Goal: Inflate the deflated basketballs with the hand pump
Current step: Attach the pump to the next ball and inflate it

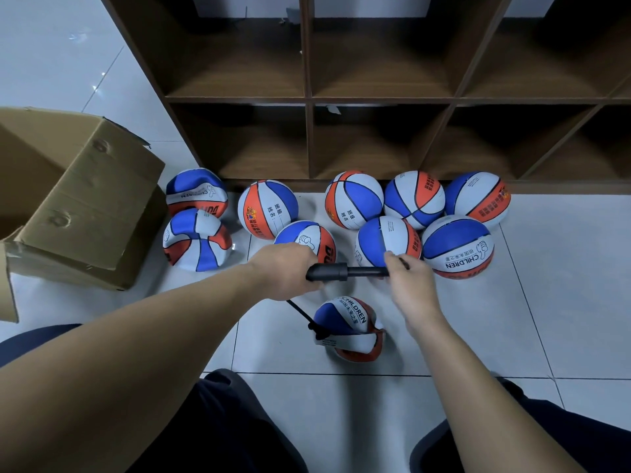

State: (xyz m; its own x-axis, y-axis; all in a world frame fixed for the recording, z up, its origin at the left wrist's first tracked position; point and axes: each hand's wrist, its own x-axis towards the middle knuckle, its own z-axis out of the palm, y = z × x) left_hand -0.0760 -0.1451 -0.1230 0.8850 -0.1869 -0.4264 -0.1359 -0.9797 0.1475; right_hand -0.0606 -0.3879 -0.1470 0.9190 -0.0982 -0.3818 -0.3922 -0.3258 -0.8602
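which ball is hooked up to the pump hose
The crumpled basketball alone nearest the person, below the pump; the hose runs into it. All others sit unconnected by the shelf.

Both hands, left hand [285, 269] and right hand [408, 285], grip the black pump [336, 271] above a deflated basketball [348, 331].

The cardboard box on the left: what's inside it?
The cardboard box lies with its open side facing away to the left, so only brown flaps and outer walls show. Its inside is hidden. Two deflated balls sit beside it on the floor.
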